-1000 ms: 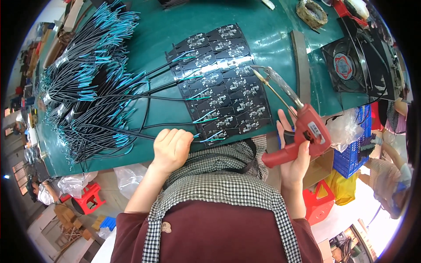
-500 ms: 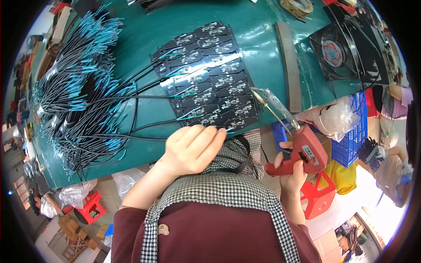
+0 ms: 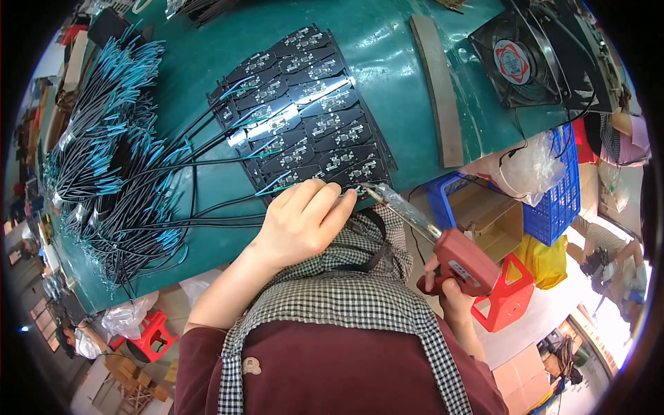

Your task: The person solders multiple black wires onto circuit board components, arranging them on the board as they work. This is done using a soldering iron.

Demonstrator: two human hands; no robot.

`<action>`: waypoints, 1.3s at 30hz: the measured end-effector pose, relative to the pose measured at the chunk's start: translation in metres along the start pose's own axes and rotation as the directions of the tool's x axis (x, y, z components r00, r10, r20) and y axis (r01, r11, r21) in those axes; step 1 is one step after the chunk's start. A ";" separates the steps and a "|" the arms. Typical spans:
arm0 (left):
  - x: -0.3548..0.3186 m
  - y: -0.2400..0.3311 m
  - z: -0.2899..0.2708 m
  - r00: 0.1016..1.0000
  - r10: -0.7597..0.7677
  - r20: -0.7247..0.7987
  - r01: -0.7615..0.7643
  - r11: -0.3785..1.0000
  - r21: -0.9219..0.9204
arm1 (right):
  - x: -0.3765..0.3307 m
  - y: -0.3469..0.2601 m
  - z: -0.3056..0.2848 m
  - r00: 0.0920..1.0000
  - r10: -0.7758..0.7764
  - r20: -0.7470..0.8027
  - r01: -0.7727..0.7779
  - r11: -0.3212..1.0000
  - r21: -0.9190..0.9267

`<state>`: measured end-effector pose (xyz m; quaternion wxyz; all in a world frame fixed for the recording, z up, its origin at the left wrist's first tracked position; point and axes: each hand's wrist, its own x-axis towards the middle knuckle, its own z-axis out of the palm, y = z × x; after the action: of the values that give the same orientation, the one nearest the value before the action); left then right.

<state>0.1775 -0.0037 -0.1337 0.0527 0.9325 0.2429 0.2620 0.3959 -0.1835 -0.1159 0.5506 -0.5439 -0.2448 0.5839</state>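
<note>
Grips the iron [image 3: 466,265] in a closed right hand [image 3: 454,296] off the near edge of the bench [image 3: 384,52], pinching a wire [image 3: 235,220] in a tightly bunched left hand [image 3: 299,223] by the near corner of the boards [image 3: 315,97], with bare bench between boards and bar [image 3: 437,90].

The fingertips of the left hand [image 3: 301,218] are hidden behind its own knuckles, so what they pinch cannot be told; the hand also covers part of the near edge of the circuit board panel [image 3: 330,126]. The soldering gun [image 3: 465,263] hides much of the right hand [image 3: 454,299], and its tip [image 3: 366,187] is too small to show whether it touches the board. The panel's components are too tiny to identify, some washed out by glare. The top edge cuts off a cable bundle [image 3: 207,10], and the dark rim swallows part of a person in pink [image 3: 634,144].
</note>
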 end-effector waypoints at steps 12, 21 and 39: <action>0.000 0.000 0.000 0.999 -0.027 0.025 0.028 0.999 -0.029 | -0.006 0.011 -0.004 0.997 0.066 -0.027 -0.064 0.996 0.054; 0.000 0.001 0.000 0.999 -0.024 0.036 0.024 1.000 -0.009 | -0.007 0.008 0.001 0.998 0.052 -0.037 -0.049 0.997 0.067; 0.000 0.000 -0.001 0.998 0.024 0.050 -0.024 1.000 0.002 | -0.003 0.003 0.010 0.999 0.013 -0.053 -0.009 0.997 0.081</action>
<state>0.1770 -0.0032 -0.1329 0.0543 0.9417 0.2305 0.2388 0.3851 -0.1845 -0.1147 0.5754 -0.5379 -0.2033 0.5816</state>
